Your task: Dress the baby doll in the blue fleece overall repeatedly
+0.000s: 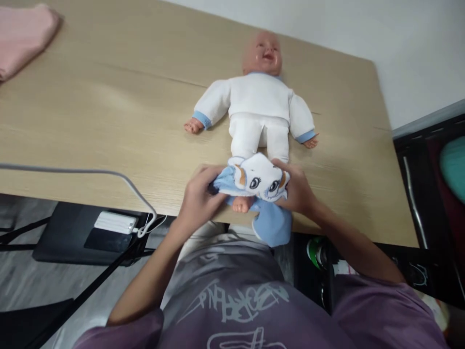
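Note:
A baby doll (259,99) in a white top and white trousers with blue cuffs lies face up on the table, its head at the far side. Over its lower legs, near the front edge, is a white-and-blue baby hat (257,174) with an embroidered animal face and ears. My left hand (201,194) is closed on the hat's blue side, fingers partly hidden. On the opposite side my right hand (300,189) grips the white edge. A blue flap (273,224) hangs down over the table edge. One bare doll foot (241,204) shows below the hat.
A wooden table (127,111) reaches to a pale wall. Pink cloth (25,36) lies at the far left. A white cable (90,170) crosses the left front edge to a white power bank (114,222) on a black seat. Dark shelving (432,194) stands at right.

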### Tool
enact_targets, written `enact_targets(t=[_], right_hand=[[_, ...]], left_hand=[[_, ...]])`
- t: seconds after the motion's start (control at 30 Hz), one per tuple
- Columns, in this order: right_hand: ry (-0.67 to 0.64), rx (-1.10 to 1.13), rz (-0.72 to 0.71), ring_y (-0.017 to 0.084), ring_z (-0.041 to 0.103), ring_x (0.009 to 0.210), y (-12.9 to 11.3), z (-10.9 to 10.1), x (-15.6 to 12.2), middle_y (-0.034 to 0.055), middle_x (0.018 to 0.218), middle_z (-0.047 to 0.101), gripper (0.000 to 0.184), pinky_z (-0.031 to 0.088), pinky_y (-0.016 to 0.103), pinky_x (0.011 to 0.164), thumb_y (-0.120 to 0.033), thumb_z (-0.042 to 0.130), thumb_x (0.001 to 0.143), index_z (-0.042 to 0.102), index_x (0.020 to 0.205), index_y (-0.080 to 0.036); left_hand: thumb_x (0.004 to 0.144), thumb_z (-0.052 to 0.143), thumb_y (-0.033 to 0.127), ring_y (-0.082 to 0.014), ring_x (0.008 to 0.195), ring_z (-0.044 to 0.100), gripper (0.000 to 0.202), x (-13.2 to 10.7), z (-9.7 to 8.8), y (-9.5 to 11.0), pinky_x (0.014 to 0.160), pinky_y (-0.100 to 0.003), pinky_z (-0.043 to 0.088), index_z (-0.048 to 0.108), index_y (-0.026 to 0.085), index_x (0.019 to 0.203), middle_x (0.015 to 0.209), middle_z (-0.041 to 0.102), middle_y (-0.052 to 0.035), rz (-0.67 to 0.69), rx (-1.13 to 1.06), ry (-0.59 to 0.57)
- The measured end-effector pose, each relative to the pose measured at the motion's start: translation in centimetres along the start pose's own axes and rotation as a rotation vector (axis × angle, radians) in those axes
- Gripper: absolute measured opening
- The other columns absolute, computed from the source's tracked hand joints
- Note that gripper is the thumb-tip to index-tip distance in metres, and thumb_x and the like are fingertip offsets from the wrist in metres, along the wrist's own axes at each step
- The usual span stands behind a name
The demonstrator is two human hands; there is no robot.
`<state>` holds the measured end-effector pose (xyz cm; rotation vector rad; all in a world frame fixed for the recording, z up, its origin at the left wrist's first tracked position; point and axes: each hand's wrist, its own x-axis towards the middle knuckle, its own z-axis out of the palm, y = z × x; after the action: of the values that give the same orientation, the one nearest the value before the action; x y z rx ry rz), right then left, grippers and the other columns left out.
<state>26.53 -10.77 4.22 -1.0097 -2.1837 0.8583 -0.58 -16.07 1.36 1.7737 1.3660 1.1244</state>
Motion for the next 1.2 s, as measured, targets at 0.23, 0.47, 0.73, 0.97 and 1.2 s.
enact_targets(t=[0.23,0.47,0.73,0.97,1.2], right_hand=[[-0.033,-0.07,-0.33,0.029,0.073,0.101,2.4,-0.8,2.3,0.0094,0.114,0.075,0.043,0.058,0.038,0.087,-0.034,0.087,0.08,0.07,0.117,-0.023],[-0.049,-0.008,-0.368,0.025,0.071,0.097,3.3,-1.0,2.9,0.0066,0.111,0.073,0.04,0.061,0.037,0.086,-0.038,0.089,0.086,0.068,0.116,-0.022],[-0.178,0.091,-0.235,0.031,0.077,0.11,4.3,-2.5,3.8,0.0093,0.122,0.081,0.053,0.064,0.045,0.102,-0.039,0.09,0.088,0.072,0.133,-0.019],[-0.233,0.22,-0.203,0.025,0.073,0.107,4.3,-4.3,3.1,0.0065,0.119,0.078,0.049,0.06,0.036,0.095,-0.043,0.095,0.089,0.076,0.128,-0.02],[-0.276,0.496,-0.038,0.019,0.063,0.092,5.8,-5.6,0.9,-0.0004,0.1,0.069,0.037,0.052,0.029,0.082,-0.042,0.096,0.089,0.074,0.113,-0.024]], left_hand=[[0.099,0.077,0.033,-0.0304,0.126,0.069,0.021,3.0,-2.1,-1.5,0.112,-0.041,0.055,0.078,0.021,0.116,0.14,0.074,-0.0111,0.2,0.07,-0.199],[0.103,0.076,0.035,-0.0266,0.114,0.074,0.015,4.2,-2.4,-2.1,0.101,-0.035,0.057,0.078,0.02,0.104,0.127,0.079,-0.0106,0.258,0.004,-0.284],[0.093,0.087,0.058,-0.0279,0.103,0.073,0.04,6.4,-3.4,-1.8,0.094,-0.037,0.057,0.079,0.02,0.103,0.107,0.082,-0.0066,0.109,-0.018,-0.401],[0.089,0.093,0.057,-0.0234,0.103,0.073,0.043,7.5,-4.8,-1.5,0.095,-0.034,0.058,0.075,0.022,0.106,0.107,0.078,-0.0048,0.066,-0.123,-0.44],[0.107,0.073,0.053,-0.0137,0.075,0.062,0.033,9.7,-6.2,-2.3,0.069,-0.027,0.055,0.062,0.023,0.1,0.09,0.061,0.0002,0.044,-0.173,-0.378]])
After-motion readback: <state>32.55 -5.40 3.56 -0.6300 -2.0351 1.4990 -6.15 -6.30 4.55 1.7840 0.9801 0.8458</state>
